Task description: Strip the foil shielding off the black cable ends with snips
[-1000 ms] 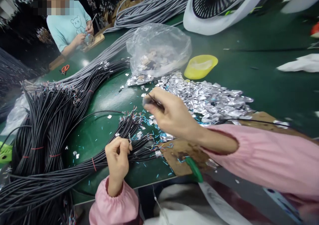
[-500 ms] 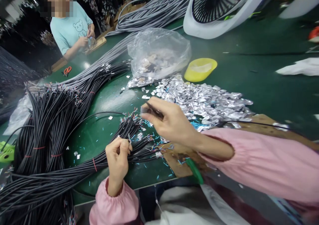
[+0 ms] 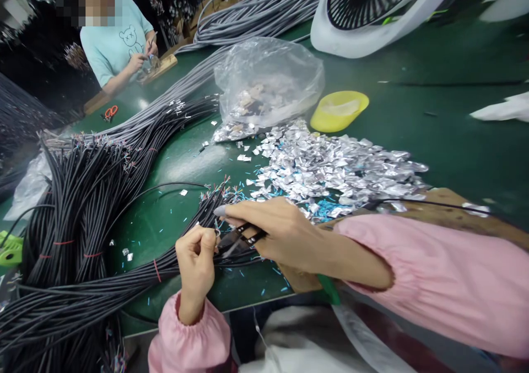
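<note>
My left hand (image 3: 195,260) is closed in a pinch over the bundle of black cables (image 3: 182,267), with the thin wire end of a cable just showing at its fingertips. Close to its right, my right hand (image 3: 275,232) grips a small black-handled tool (image 3: 250,234) with a shiny metal blade, its exact kind partly hidden by the fingers. The blade points left, near the pinched wire end; contact cannot be made out. One finger of that hand stretches out above the tool. Stripped cable ends with coloured wires (image 3: 225,188) lie just behind both hands.
Foil scraps (image 3: 330,163) lie heaped beyond my right hand, beside a clear plastic bag (image 3: 268,86) and a yellow dish (image 3: 339,111). Thick cable bundles (image 3: 91,213) fill the left. A white fan (image 3: 351,39) stands behind. Across the table a person (image 3: 118,45) works near orange-handled scissors (image 3: 111,112).
My right hand has come down and turned, bringing the tool's blade close to my left fingertips. My left hand stays nearly in place. The view has shifted slightly.
</note>
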Demonstrator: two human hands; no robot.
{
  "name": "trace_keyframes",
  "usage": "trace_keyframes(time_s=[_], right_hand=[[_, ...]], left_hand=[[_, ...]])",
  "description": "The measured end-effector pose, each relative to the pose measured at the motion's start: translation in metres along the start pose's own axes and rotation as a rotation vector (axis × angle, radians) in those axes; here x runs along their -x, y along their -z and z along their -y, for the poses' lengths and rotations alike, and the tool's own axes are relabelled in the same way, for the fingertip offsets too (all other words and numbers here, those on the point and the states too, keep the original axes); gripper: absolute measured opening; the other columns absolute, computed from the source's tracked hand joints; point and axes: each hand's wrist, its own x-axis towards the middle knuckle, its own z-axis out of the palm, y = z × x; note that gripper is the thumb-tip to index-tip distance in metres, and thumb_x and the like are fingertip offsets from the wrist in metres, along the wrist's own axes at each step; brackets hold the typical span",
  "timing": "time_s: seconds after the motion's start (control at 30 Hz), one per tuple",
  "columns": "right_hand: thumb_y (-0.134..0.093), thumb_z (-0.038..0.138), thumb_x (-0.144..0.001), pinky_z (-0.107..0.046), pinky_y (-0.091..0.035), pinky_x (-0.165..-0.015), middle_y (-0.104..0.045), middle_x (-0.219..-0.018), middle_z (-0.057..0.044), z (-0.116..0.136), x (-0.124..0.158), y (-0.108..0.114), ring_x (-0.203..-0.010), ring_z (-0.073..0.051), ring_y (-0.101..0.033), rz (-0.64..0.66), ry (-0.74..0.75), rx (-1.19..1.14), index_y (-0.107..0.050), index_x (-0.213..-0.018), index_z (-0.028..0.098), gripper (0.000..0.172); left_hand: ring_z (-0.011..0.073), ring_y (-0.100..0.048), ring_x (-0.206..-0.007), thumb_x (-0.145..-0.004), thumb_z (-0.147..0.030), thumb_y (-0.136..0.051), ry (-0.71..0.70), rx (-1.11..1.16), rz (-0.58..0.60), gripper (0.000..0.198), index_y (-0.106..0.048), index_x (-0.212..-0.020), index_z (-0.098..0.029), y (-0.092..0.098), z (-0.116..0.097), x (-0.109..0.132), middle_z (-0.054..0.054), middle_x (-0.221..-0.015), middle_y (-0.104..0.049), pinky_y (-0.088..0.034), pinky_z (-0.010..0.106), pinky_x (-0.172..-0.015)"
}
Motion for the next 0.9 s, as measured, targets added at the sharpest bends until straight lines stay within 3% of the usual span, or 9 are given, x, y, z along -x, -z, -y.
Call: trace_keyframes(time_s=[0.1, 0.27, 0.4, 0.67, 0.9], right_hand=[[-0.035, 0.001, -0.069, -0.023, -0.048, -0.048, -0.071, -0.076, -0.006, 0.0, 0.002, 0.0, -0.058, -0.015, -0.066, -0.009, -0.056, 0.035, -0.064, -0.092, 0.013, 0.038], [-0.038, 0.003, -0.074, -0.021, -0.053, -0.058, -0.073, -0.081, -0.006, 0.0, 0.0, 0.005, -0.069, -0.014, -0.069, 0.014, -0.135, -0.177, -0.065, -0.095, 0.014, 0.037], [-0.038, 0.002, -0.073, -0.018, -0.052, -0.056, -0.072, -0.075, -0.005, 0.0, -0.001, 0.007, -0.065, -0.012, -0.068, 0.014, -0.125, -0.23, -0.065, -0.094, 0.013, 0.036], [-0.033, 0.0, -0.072, -0.02, -0.045, -0.047, -0.067, -0.071, -0.006, 0.006, 0.007, -0.004, -0.057, -0.013, -0.062, 0.006, -0.053, 0.092, -0.06, -0.091, 0.011, 0.035], [-0.032, 0.002, -0.08, -0.025, -0.041, -0.045, -0.067, -0.076, -0.01, 0.013, 0.015, -0.007, -0.054, -0.015, -0.059, 0.051, 0.09, 0.374, -0.059, -0.1, 0.005, 0.033]], left_hand=[[0.0102, -0.043, -0.05, -0.083, -0.03, -0.046, -0.035, -0.049, 0.002, 0.035, -0.05, -0.052, -0.016, 0.0, -0.001, 0.0, -0.001, -0.05, -0.048, -0.031, 0.023, -0.05], [0.01, -0.042, -0.049, -0.085, -0.03, -0.043, -0.026, -0.032, -0.011, 0.036, -0.046, -0.052, -0.016, 0.0, -0.003, 0.001, -0.001, -0.05, -0.048, -0.03, 0.022, -0.047], [0.0097, -0.043, -0.049, -0.085, -0.026, -0.044, -0.048, -0.003, -0.007, 0.035, -0.047, -0.052, -0.016, 0.0, -0.003, 0.001, -0.002, -0.05, -0.048, -0.03, 0.022, -0.048], [0.0105, -0.046, -0.051, -0.081, -0.02, -0.047, -0.11, -0.105, -0.049, 0.025, -0.058, -0.058, -0.015, -0.008, 0.0, 0.003, -0.001, -0.053, -0.053, -0.033, 0.023, -0.054], [0.0101, -0.043, -0.053, -0.074, -0.013, -0.044, -0.15, -0.124, -0.041, 0.02, -0.052, -0.055, -0.016, -0.011, 0.005, 0.004, -0.002, -0.055, -0.05, -0.031, 0.023, -0.056]])
